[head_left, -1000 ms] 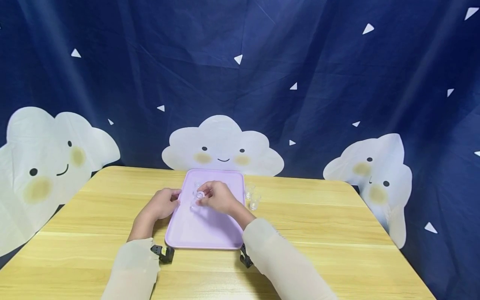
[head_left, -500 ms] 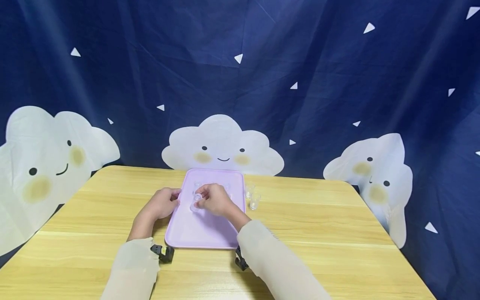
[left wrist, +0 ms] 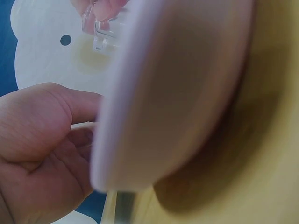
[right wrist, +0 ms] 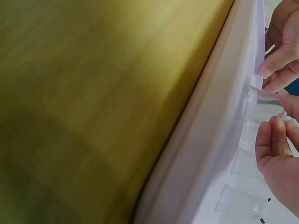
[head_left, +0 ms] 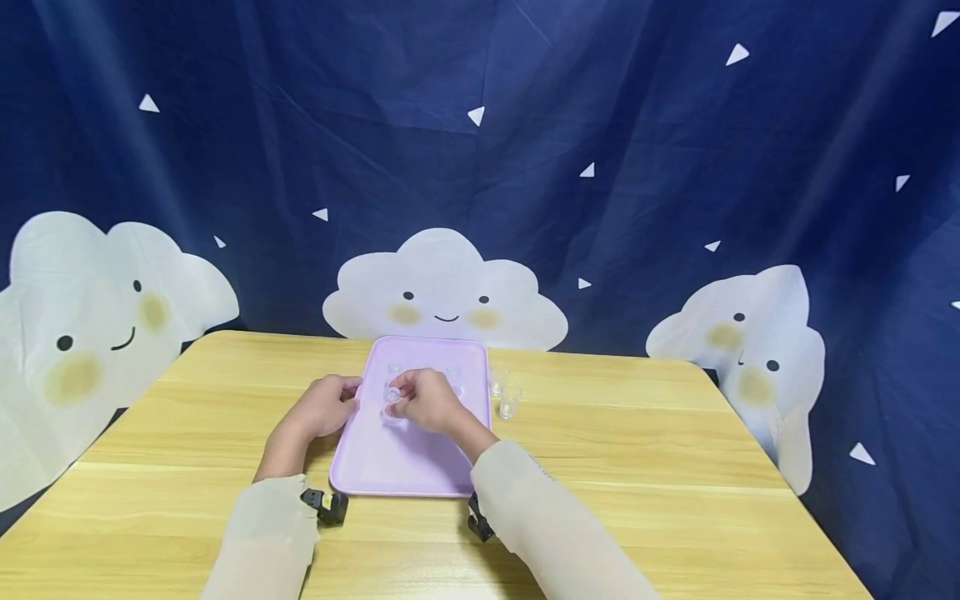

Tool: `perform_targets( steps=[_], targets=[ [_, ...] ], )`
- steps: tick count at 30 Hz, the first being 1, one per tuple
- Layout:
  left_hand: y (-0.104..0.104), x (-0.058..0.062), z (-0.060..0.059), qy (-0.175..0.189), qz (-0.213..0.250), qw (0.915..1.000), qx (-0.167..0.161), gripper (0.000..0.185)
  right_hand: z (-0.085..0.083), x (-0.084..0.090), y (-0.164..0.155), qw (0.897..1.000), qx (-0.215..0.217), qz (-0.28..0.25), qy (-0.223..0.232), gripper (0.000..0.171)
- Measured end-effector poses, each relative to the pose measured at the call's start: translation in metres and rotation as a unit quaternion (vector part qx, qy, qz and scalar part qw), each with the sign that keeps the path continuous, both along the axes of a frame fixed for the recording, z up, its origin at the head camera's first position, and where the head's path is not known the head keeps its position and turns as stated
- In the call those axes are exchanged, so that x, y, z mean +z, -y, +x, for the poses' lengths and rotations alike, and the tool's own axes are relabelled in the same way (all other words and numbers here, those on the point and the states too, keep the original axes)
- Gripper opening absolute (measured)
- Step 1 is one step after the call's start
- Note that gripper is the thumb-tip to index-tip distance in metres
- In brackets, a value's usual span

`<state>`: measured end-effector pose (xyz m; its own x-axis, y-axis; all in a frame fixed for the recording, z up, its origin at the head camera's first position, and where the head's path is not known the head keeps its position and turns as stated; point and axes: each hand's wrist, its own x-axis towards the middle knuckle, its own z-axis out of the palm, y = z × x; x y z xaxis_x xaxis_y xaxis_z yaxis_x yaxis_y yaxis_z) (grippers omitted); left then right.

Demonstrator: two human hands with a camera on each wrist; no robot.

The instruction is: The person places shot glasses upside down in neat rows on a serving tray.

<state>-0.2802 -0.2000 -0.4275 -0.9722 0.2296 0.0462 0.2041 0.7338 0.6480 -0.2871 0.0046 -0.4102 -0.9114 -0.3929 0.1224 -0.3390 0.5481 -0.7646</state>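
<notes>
A lilac tray point(head_left: 408, 467) lies on the wooden table point(head_left: 675, 467). My left hand point(head_left: 324, 406) holds its left rim point(left wrist: 140, 93), thumb against the edge. My right hand point(head_left: 427, 400) is over the tray's far half and pinches a small clear cup point(head_left: 392, 393) just above the tray floor. In the right wrist view that cup point(right wrist: 262, 100) sits between my fingertips point(right wrist: 267, 135), beside the tray wall point(right wrist: 219, 140). More clear cups point(right wrist: 244, 163) stand on the tray, seen in the head view near its far edge point(head_left: 395, 369).
Two clear cups point(head_left: 497, 379) point(head_left: 509, 403) stand on the table just right of the tray. A dark blue curtain with white cloud shapes point(head_left: 444, 292) hangs behind the table. Black wrist cameras point(head_left: 326, 506) sit by the tray's near corners.
My right hand has moved a little to the left with the clear cup, closer to the tray's left side. The left hand has stayed on the rim.
</notes>
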Motion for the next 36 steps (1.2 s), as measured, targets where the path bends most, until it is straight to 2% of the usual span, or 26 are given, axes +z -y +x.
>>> perform_targets(
  steps=[8, 13, 20, 28, 36],
  targets=[
    [0.000, 0.000, 0.000, -0.001, -0.001, 1.0000, -0.001, 0.043, -0.001, -0.004, -0.001, 1.000, 0.009, 0.001, 0.004, 0.022],
    [-0.001, 0.001, 0.001, 0.003, 0.000, 1.0000, 0.001, 0.044, -0.001, 0.001, -0.005, 1.000, 0.020, 0.015, 0.006, 0.024],
    [-0.001, 0.003, 0.001, 0.011, 0.002, 0.9999, 0.006, 0.044, -0.002, 0.020, -0.019, 0.998, 0.048, 0.032, -0.014, 0.029],
    [-0.002, 0.002, 0.000, 0.015, 0.004, 0.9998, 0.009, 0.044, -0.008, 0.046, -0.048, 0.998, 0.039, 0.028, -0.030, 0.030],
    [-0.001, 0.000, 0.000, 0.014, 0.001, 0.9999, 0.007, 0.044, -0.013, 0.060, -0.079, 0.997, 0.028, 0.030, -0.060, 0.033]
  ],
)
